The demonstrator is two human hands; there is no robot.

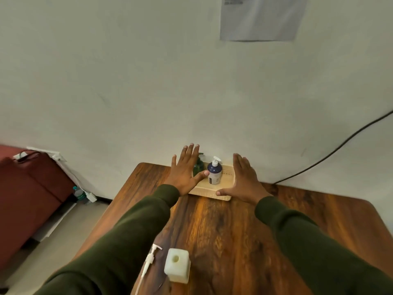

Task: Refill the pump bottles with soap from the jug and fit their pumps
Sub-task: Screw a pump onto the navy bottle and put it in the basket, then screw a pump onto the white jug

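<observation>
A pale wooden tray point(204, 191) sits at the far edge of the table against the wall. On it stand a dark blue pump bottle point(214, 173) with a white pump fitted and, to its left, a green pump bottle point(198, 165) partly hidden by my left hand point(186, 171). Both my hands hover flat with fingers spread, palms down: the left over the tray's left end, my right hand point(242, 179) over its right end. Near me stands a white square soap jug point(177, 265) with its mouth uncapped. A loose white pump point(148, 260) with a long tube lies left of it.
The brown wooden table point(234, 231) fills the lower middle. A white wall rises right behind the tray, with a black cable point(331, 154) running down at right. A red sofa point(27, 194) and a white power strip point(90, 196) are on the floor at left.
</observation>
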